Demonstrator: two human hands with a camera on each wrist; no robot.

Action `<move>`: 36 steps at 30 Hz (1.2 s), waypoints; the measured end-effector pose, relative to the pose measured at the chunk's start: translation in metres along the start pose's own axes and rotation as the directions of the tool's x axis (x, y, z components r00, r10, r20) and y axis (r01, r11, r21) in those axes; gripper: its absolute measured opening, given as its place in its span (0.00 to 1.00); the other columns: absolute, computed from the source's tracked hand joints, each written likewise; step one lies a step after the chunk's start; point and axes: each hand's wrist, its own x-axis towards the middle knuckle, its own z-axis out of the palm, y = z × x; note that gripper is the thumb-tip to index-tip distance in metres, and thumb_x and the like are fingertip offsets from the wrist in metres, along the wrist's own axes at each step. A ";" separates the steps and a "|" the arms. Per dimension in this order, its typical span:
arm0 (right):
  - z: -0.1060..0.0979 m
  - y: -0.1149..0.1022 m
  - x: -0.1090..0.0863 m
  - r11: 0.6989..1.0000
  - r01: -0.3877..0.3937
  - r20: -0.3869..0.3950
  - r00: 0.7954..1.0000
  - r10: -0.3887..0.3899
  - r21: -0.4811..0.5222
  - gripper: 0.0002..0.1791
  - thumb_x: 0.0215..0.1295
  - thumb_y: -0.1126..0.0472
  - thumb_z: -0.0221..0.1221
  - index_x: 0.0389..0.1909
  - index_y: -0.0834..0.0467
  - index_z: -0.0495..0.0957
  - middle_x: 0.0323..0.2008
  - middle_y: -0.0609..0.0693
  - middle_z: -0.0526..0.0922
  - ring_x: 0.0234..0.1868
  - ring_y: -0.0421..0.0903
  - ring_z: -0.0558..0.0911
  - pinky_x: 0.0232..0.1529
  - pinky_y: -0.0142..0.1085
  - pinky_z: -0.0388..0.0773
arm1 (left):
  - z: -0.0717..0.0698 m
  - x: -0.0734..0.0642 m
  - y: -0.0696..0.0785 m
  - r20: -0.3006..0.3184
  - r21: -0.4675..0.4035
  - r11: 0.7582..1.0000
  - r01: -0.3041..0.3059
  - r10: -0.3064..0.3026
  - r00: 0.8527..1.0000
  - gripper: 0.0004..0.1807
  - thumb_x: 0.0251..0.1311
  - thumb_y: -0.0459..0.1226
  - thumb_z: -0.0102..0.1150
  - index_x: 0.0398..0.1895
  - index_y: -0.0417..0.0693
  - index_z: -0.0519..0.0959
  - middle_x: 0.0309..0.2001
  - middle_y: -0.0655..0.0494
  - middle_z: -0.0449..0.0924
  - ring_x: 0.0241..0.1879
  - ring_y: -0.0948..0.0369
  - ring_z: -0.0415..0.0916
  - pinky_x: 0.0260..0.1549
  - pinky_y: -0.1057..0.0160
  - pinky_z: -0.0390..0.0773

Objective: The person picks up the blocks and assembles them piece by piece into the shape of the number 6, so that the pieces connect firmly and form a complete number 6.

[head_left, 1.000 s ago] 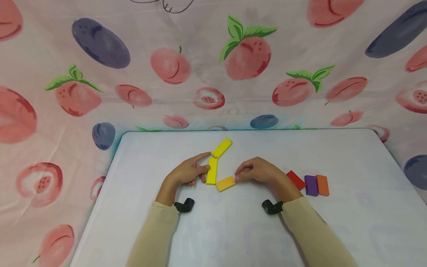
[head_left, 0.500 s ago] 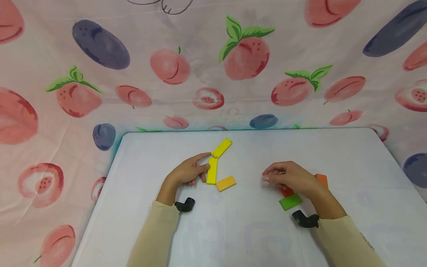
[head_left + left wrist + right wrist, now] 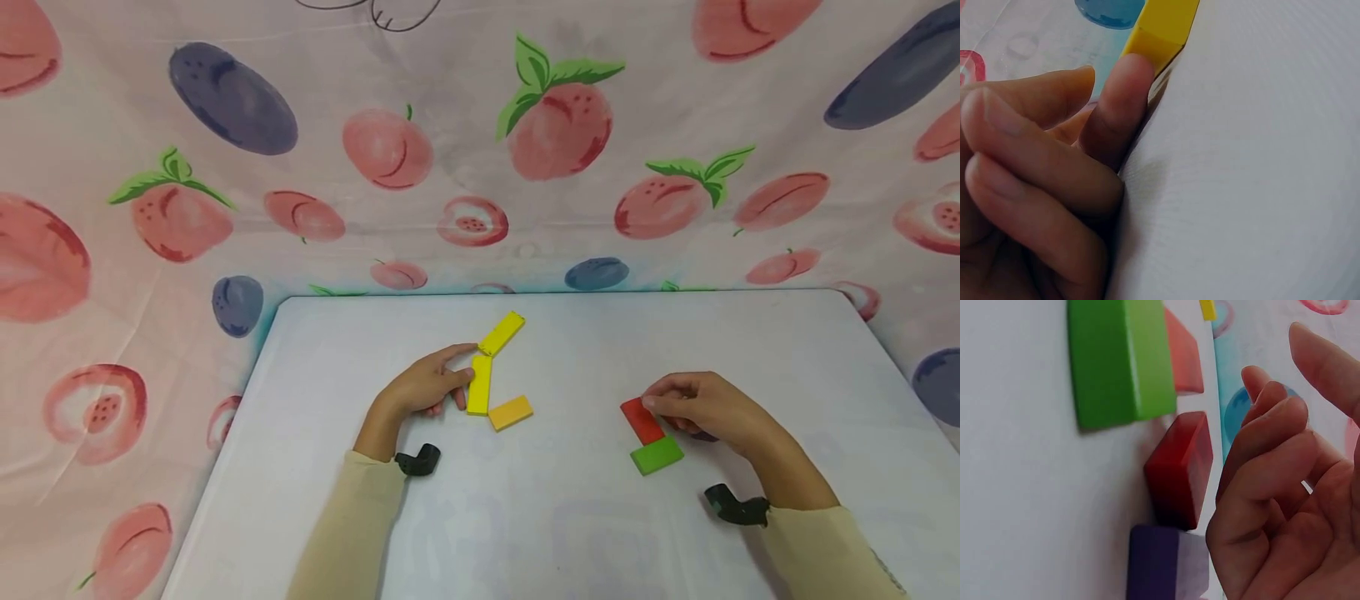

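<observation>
My left hand point(image 3: 423, 385) rests on the table, its thumb against the side of an upright yellow block point(image 3: 481, 387) and its index fingertip at the lower end of a slanted yellow block point(image 3: 502, 333). In the left wrist view a fingertip touches a yellow block point(image 3: 1163, 28), with the other fingers loosely bent. My right hand point(image 3: 701, 404) hovers at the right, its fingertips overlapping the corner of a red block point(image 3: 641, 422) in the head view. The right wrist view shows nothing between its thumb and fingers. A green block point(image 3: 657, 456) adjoins the red one.
An orange-yellow block point(image 3: 512, 413) lies at the foot of the upright yellow one. A second red block point(image 3: 1175, 469) and a purple block point(image 3: 1154, 562) lie beside my right hand, mostly hidden by it in the head view. A fruit-patterned cloth point(image 3: 472, 167) hangs behind the white table point(image 3: 570, 533).
My right hand has left the orange-yellow block and moved right to the red blocks, uncovering the green block and covering the orange and purple ones. My left hand has stayed put.
</observation>
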 end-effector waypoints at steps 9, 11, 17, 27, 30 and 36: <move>-0.002 0.010 -0.002 0.999 -0.041 -0.017 0.999 0.041 -0.028 0.24 0.70 0.47 0.64 0.57 0.59 0.80 0.32 0.52 0.77 0.31 0.46 0.76 0.30 0.35 0.72 | 0.001 0.000 0.000 0.009 -0.005 1.000 -0.001 0.001 1.000 0.27 0.73 0.49 0.57 0.74 0.74 0.66 0.26 0.51 0.84 0.09 0.62 0.61 0.12 0.68 0.64; -0.003 0.011 -0.003 0.999 -0.040 -0.019 0.999 0.040 -0.023 0.24 0.69 0.47 0.64 0.57 0.60 0.80 0.32 0.52 0.77 0.30 0.46 0.76 0.30 0.34 0.72 | 0.001 0.000 0.000 0.006 0.000 1.000 -0.003 0.003 1.000 0.27 0.74 0.49 0.57 0.73 0.74 0.66 0.26 0.51 0.84 0.09 0.62 0.61 0.12 0.68 0.64; -0.004 0.014 -0.003 0.999 -0.032 -0.016 0.999 0.032 -0.001 0.23 0.70 0.48 0.64 0.56 0.61 0.80 0.31 0.52 0.77 0.29 0.45 0.76 0.28 0.34 0.71 | 0.001 -0.001 0.001 -0.008 0.018 1.000 0.003 -0.003 1.000 0.26 0.74 0.48 0.56 0.73 0.73 0.66 0.26 0.51 0.84 0.09 0.61 0.61 0.11 0.68 0.64; -0.004 0.015 -0.002 1.000 -0.027 -0.006 1.000 0.027 0.000 0.22 0.70 0.50 0.63 0.55 0.61 0.80 0.28 0.51 0.76 0.28 0.44 0.75 0.27 0.34 0.70 | 0.001 -0.001 0.002 0.002 0.017 1.000 -0.003 0.003 1.000 0.27 0.74 0.48 0.56 0.74 0.71 0.66 0.26 0.51 0.84 0.09 0.61 0.61 0.11 0.68 0.63; -0.003 0.015 -0.002 1.000 -0.031 -0.010 0.999 0.030 -0.005 0.22 0.70 0.50 0.64 0.55 0.61 0.81 0.26 0.50 0.75 0.27 0.44 0.75 0.27 0.34 0.70 | 0.001 -0.001 0.001 0.000 0.017 1.000 0.002 -0.002 1.000 0.27 0.74 0.48 0.56 0.74 0.72 0.66 0.26 0.51 0.84 0.09 0.61 0.61 0.11 0.68 0.63; 0.000 0.013 -0.001 0.998 -0.031 -0.031 0.999 0.030 -0.054 0.22 0.66 0.49 0.67 0.53 0.60 0.82 0.23 0.51 0.75 0.26 0.45 0.76 0.27 0.35 0.71 | 0.001 -0.001 0.001 -0.006 0.015 1.000 0.011 -0.011 1.000 0.27 0.74 0.49 0.57 0.73 0.72 0.66 0.26 0.51 0.84 0.09 0.61 0.61 0.11 0.68 0.63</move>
